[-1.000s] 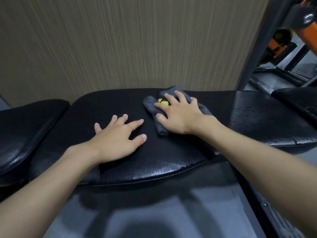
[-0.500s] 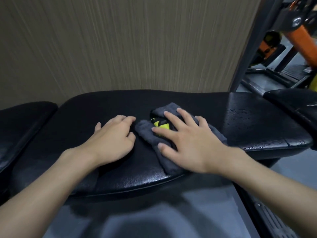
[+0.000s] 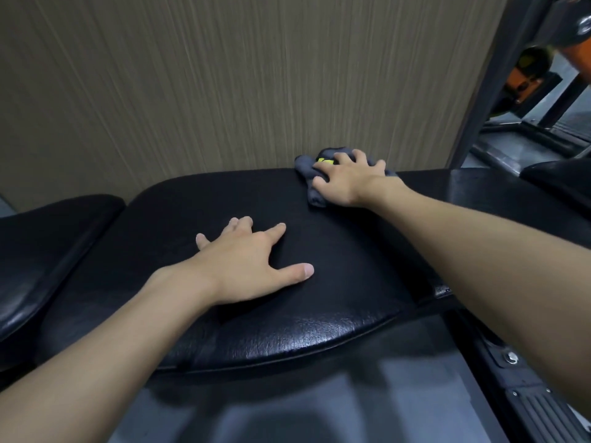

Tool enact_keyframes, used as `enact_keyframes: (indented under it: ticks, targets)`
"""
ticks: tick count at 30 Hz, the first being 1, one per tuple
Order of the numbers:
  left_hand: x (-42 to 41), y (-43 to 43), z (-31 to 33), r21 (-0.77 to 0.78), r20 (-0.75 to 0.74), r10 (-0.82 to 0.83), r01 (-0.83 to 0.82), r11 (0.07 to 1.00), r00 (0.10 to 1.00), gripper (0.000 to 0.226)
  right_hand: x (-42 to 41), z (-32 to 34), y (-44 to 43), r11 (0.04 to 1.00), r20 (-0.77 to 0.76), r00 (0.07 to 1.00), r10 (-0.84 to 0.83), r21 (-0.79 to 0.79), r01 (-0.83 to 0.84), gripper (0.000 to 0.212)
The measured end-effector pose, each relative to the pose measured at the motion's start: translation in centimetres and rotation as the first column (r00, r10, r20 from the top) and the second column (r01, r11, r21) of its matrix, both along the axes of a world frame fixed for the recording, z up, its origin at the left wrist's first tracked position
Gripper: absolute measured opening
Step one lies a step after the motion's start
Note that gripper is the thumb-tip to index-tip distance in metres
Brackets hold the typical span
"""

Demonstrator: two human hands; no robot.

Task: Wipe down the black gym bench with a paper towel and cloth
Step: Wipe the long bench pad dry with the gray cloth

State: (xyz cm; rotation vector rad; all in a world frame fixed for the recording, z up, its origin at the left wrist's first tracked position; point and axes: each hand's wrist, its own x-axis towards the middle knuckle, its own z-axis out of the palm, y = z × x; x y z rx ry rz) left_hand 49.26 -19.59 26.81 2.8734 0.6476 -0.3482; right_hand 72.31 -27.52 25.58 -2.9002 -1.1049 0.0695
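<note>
The right hand [image 3: 348, 180] lies palm down on a bunched dark grey cloth [image 3: 315, 196], fingers spread and pressing it flat rather than gripping it. The cloth sits at the far edge of the worktop [image 3: 335, 302], the black padded top of a gym bench, right where the padding meets the wall [image 3: 224, 91] behind it. A small yellow patch [image 3: 324, 160] on the cloth shows just beside the fingertips. Part of the cloth sticks out on the thumb side of the hand and a little past the fingers.

The left hand [image 3: 246, 266] is released and holds nothing: it rests flat on the bare padding near the middle of the worktop, thumb stretched out towards the right, fingers loosely spread. It is well apart from the cloth, nearer the person. Both forearms are bare.

A second black pad [image 3: 48, 247] lies to the left, separated from the first by a narrow gap. Another dark pad [image 3: 563, 177] sits at the far right. Below the near edge is a grey floor [image 3: 287, 410], and a black metal frame [image 3: 540, 410] runs along the lower right. Orange equipment [image 3: 524, 81] stands in the upper right, blurred
</note>
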Motion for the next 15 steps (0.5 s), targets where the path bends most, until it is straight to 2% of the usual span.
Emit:
enact_keyframes:
  ticks: [7,10,13,15]
  targets:
    - [-0.1,-0.1,-0.2,0.007,0.012,0.007,-0.008,1.0,1.0,0.099,-7.0,-0.8,-6.5,0.989,0.085,0.986,0.143,0.03,-0.146,0.055]
    - [-0.3,-0.2,-0.6,0.015,0.011,0.007,-0.007,1.0,1.0,0.099,-11.3,-0.9,-10.7,0.98,0.143,0.97,0.196,0.014,-0.2,0.064]
    - [0.1,-0.5,-0.2,0.031,-0.01,0.009,-0.009,0.999,1.0,0.091,-13.8,-0.8,-13.3,0.969,0.195,0.951,0.239,0.013,-0.247,0.068]
    - [0.5,-0.8,0.4,0.047,-0.003,-0.004,0.004,0.999,1.0,0.081,-14.1,-0.8,-13.5,0.969,0.174,0.956,0.235,0.03,-0.244,0.068]
